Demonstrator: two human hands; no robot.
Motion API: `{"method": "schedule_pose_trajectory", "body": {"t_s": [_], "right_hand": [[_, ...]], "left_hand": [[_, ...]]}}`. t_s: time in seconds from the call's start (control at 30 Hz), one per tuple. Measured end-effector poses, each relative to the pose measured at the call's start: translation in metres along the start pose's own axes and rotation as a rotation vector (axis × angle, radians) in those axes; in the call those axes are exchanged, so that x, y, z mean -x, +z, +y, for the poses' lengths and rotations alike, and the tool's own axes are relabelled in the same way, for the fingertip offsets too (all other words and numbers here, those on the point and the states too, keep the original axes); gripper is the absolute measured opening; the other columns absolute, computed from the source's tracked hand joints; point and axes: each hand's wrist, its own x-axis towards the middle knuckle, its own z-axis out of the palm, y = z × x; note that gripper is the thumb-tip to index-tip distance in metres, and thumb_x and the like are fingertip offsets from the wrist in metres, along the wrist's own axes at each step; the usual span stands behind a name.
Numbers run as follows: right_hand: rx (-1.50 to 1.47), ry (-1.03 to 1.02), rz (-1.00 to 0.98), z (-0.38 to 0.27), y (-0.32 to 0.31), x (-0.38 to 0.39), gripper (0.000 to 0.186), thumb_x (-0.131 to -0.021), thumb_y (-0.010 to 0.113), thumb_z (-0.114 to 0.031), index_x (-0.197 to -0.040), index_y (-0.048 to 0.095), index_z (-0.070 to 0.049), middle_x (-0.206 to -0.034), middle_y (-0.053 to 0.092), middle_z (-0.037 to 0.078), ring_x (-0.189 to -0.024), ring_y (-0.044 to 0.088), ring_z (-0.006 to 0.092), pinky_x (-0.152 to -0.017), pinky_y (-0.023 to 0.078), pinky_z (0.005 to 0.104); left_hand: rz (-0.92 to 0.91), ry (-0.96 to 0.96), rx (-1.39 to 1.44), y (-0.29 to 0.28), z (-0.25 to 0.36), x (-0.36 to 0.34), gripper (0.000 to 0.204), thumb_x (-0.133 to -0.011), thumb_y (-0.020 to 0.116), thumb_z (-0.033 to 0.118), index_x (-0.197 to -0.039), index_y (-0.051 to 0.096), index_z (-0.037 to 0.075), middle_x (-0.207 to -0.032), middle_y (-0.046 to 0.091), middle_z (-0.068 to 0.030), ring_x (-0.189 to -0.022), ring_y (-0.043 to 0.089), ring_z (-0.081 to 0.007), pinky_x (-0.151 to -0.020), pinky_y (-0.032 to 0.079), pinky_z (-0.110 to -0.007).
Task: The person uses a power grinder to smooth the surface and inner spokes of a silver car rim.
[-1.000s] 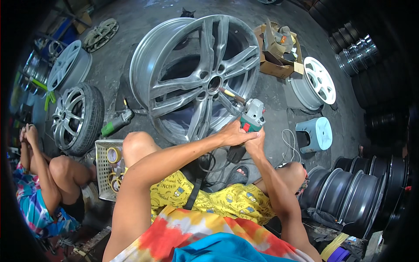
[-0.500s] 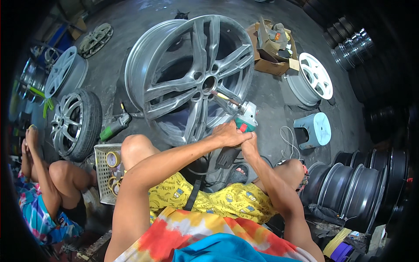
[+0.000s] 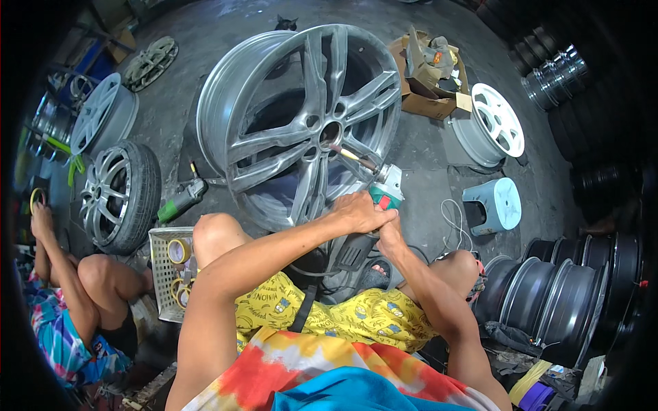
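Note:
A large silver alloy wheel [image 3: 301, 116] stands tilted on the concrete floor in front of me. I hold a grey and green power grinder [image 3: 384, 190] against its face near the hub, its tip touching a spoke. My left hand [image 3: 360, 211] wraps over the top of the tool body. My right hand [image 3: 389, 236] grips the handle just below it. My knees, in yellow patterned shorts, frame the wheel's lower rim.
A second green grinder [image 3: 179, 201] lies on the floor left of the wheel. A white basket [image 3: 164, 277] of tape rolls sits by my left knee. Another person [image 3: 75, 288] sits at the left. A tyred wheel [image 3: 120, 195], white rim [image 3: 497, 127], cardboard box [image 3: 428, 68], blue stool [image 3: 495, 205] and stacked rims [image 3: 569, 301] surround me.
The view has shifted slightly, so the wheel sits a little lower and further left. Both hands stay on the grinder, with its tip still at the hub area.

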Motion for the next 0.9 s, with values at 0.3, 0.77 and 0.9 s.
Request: {"method": "schedule_pose_trajectory", "body": {"t_s": [0.3, 0.77, 0.9], "right_hand": [[0.178, -0.128, 0.020, -0.015, -0.010, -0.023, 0.018, -0.095, 0.072, -0.014, -0.110, 0.068, -0.005, -0.102, 0.070, 0.001, -0.089, 0.064, 0.0104, -0.075, 0.053, 0.0313], [0.742, -0.633, 0.162, -0.058, 0.015, 0.000, 0.064, -0.072, 0.090, -0.019, -0.124, 0.059, -0.001, -0.106, 0.074, 0.015, -0.096, 0.072, 0.0268, -0.086, 0.056, 0.0386], [0.762, -0.669, 0.188, -0.071, 0.025, 0.001, 0.063, -0.071, 0.088, -0.017, -0.124, 0.058, 0.001, -0.102, 0.075, 0.020, -0.096, 0.075, 0.0306, -0.086, 0.057, 0.0407]], "left_hand": [[0.015, 0.104, 0.103, -0.009, 0.000, -0.014, 0.105, -0.079, 0.057, 0.080, -0.127, 0.063, -0.013, -0.120, 0.068, -0.0350, -0.117, 0.066, -0.0482, -0.099, 0.052, -0.052], [0.064, 0.303, 0.509, 0.010, -0.017, -0.015, 0.090, -0.085, 0.076, 0.061, -0.141, 0.051, -0.006, -0.131, 0.065, -0.0266, -0.124, 0.064, -0.0365, -0.107, 0.048, -0.042], [0.042, 0.329, 0.602, 0.006, -0.017, -0.017, 0.091, -0.085, 0.079, 0.058, -0.145, 0.050, -0.004, -0.136, 0.063, -0.0232, -0.129, 0.061, -0.0316, -0.112, 0.045, -0.042]]}}
